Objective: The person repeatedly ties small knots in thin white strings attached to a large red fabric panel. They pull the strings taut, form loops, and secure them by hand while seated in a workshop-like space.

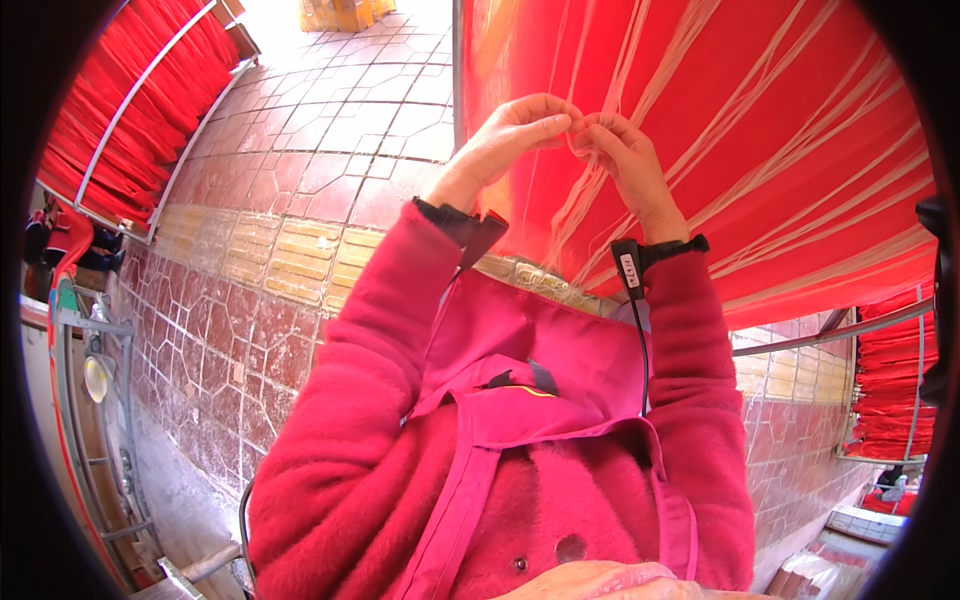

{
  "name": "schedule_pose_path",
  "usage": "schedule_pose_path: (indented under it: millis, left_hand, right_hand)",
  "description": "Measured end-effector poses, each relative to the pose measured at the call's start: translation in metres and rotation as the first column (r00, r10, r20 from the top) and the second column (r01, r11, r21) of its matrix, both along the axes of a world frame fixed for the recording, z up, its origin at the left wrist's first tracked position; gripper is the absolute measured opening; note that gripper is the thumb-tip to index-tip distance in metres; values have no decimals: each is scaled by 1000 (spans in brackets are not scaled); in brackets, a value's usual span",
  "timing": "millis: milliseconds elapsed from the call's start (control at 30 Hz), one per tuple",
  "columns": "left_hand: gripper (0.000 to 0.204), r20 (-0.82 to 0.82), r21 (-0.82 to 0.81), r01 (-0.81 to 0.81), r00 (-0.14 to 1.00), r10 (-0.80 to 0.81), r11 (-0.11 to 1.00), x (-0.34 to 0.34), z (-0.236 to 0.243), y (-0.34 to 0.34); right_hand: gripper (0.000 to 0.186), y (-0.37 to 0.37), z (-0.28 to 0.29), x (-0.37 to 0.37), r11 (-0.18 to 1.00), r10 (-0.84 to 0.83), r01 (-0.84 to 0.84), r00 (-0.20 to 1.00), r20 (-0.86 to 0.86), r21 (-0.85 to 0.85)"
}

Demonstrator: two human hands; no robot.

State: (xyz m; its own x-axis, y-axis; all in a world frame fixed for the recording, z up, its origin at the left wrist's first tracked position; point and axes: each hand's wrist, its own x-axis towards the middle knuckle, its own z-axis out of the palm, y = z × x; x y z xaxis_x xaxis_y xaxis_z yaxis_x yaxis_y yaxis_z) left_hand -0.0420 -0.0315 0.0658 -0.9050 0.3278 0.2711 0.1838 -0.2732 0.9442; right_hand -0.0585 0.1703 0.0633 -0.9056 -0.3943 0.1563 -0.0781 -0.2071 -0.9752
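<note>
My left hand (530, 120) and my right hand (622, 152) are raised in front of a large red cloth (740, 170). Their fingertips meet, each in a closed pinch. Pale threads (572, 212) pass at the fingertips and hang below them, spreading loosely against the red. The exact strands between the fingers are too fine to tell apart. More long pale threads (760, 110) fan out in bunches across the cloth to the right. Both wrists wear black bands with small devices, and a cable runs from each.
A rack hung with red cloth (130, 110) stands at far left, and more red cloth (890, 370) hangs at right. A metal rail (830, 335) runs beneath the large cloth. Patterned tiles (230, 330) cover the floor. A metal frame (110, 400) stands at left; a yellow bundle (345, 12) lies beyond.
</note>
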Motion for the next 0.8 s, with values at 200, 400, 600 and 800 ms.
schedule_pose_path:
  millis: [200,400,600,800]
  left_hand:
    - [16,64,372,-177,984,165,911,5,-3,-16]
    - [20,-99,606,-180,949,299,774,3,38,-65]
    - [21,46,398,-274,959,279,876,11,-3,-61]
    - [25,-42,-140,-52,998,46,989,30,-55,-32]
  right_hand:
    - [19,19,-5,14,982,-146,143,989,-15,-125]
    - [19,42,24,14,872,-225,198,974,-8,-447]
    - [20,46,-14,16,955,-127,142,989,74,-260]
    - [22,33,-68,33,984,-60,58,998,7,169]
